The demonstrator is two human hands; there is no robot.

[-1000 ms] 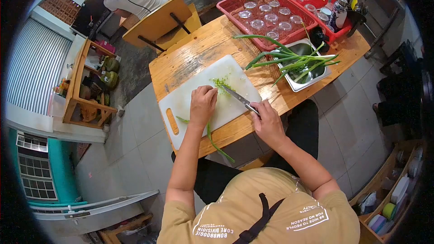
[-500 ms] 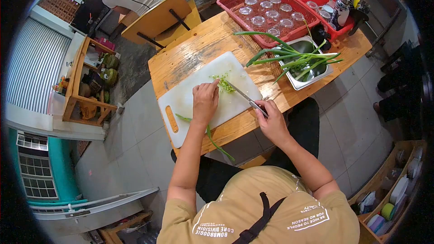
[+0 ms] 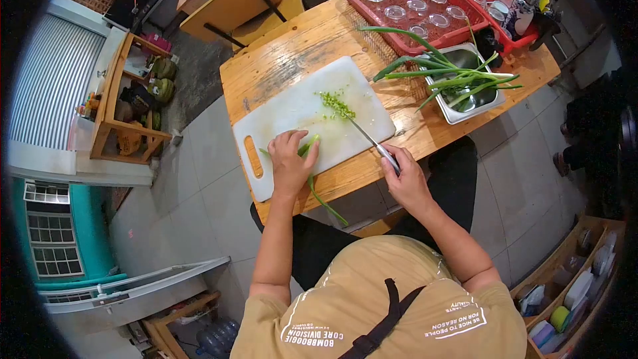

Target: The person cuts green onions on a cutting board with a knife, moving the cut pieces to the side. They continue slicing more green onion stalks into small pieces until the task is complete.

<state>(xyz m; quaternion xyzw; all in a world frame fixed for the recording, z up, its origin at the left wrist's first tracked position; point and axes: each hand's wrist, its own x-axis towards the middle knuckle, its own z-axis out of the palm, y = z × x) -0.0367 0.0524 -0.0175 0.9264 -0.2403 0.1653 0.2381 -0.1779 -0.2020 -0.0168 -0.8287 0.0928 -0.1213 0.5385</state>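
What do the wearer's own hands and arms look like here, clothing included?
The left hand and right hand are bare, with no gloves visible. Short tan sleeves belong to a tan shirt with white lettering.

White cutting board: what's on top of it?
Chopped greens and, at the left hand, longer green stalks; the knife blade reaches over it. The hand hides part of the stalks and the board beneath.

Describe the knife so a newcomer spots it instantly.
On the wooden table lies a white cutting board. Over its near edge, the right hand holds a knife, tip at the chopped spring onion. Its straight metallic blade sets it apart from the green pieces.
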